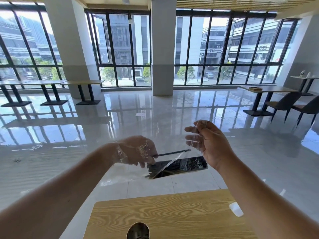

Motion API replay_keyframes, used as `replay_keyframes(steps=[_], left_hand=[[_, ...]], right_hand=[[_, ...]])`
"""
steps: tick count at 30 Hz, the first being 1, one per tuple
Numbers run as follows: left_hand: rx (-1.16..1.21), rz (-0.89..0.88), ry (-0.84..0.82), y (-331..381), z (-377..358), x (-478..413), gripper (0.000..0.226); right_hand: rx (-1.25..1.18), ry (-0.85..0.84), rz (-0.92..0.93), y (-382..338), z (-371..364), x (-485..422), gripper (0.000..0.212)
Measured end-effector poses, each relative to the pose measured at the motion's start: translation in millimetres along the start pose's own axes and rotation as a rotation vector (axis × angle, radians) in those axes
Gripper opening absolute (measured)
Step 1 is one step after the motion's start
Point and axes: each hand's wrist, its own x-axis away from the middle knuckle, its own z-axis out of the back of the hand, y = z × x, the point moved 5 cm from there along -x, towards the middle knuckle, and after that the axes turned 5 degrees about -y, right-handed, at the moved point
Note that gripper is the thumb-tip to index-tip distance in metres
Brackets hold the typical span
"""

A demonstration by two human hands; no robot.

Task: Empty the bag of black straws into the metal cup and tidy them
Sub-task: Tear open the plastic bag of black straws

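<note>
While left hand point(136, 152) pinches straw point(172, 153) | right hand point(209, 145) grips bag point(172, 163)

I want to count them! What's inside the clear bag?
Black straws bunched inside the clear bag, and the left hand reaching in, pinching one. Overlapping straws can't be counted.

**Hidden or cut off**

The metal cup point(137, 230) is cut by the bottom edge, only its rim showing. Clear bag point(172, 157) film veils the left hand point(136, 151); the black straws point(179, 165) blur into one dark mass
</note>
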Motion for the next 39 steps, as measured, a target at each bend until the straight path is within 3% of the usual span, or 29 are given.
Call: replay_keyframes(steps=[2,6,9,11,15,19,23,24,26,28,29,31,34,39], left_hand=[[-0.289,0.033,0.081,-3.2,3.2,-0.7,0.010],[0.248,-0.022,-0.041,-4.9,-1.9,-9.4,0.013],[-0.189,0.078,0.075,-3.0,-8.5,-18.3,0.025],[-0.244,-0.062,0.106,4.5,-20.5,-18.9,0.015],[-0.025,-0.184,0.148,11.8,-30.4,0.7,0.040],[0.075,-0.282,0.214,22.4,-11.3,28.0,0.032],[0.331,-0.371,0.236,-1.7,19.1,59.5,0.030],[0.436,-0.390,0.224,-9.7,26.0,64.7,0.036],[0.642,-0.378,0.196,-29.3,36.1,69.9,0.069],[0.666,-0.389,0.152,-41.2,34.5,73.1,0.091],[0.617,-0.376,0.166,-44.4,30.0,73.4,0.092],[0.455,-0.340,0.276,-48.4,19.6,70.0,0.068],[0.387,-0.334,0.543,-56.0,7.9,62.6,0.008],[0.363,-0.233,0.656,-83.5,-13.2,49.8,0.006]], right_hand=[[0.007,0.007,-0.003,-0.4,2.2,0.9,0.021],[0.013,-0.017,-0.008,0.0,-1.0,3.4,0.021],[0.018,-0.038,0.002,1.0,-8.9,4.1,0.022],[0.021,-0.052,0.010,1.8,-14.8,3.7,0.021],[0.012,-0.035,0.031,-2.0,-15.5,0.8,0.022],[-0.009,-0.019,0.021,-5.7,-2.0,-1.8,0.019],[-0.022,0.026,0.015,-6.8,13.1,-2.5,0.019],[-0.023,0.035,0.018,-6.7,16.5,-2.5,0.020],[-0.026,0.046,0.016,-4.6,22.2,-1.9,0.022],[-0.012,0.053,0.013,0.2,26.4,-0.1,0.025],[0.004,0.054,0.010,3.8,28.4,1.4,0.026],[0.038,0.065,0.002,13.0,33.1,5.8,0.026],[0.099,0.113,-0.001,28.9,44.1,14.7,0.026],[0.243,0.184,-0.005,60.2,69.5,32.8,0.016]])
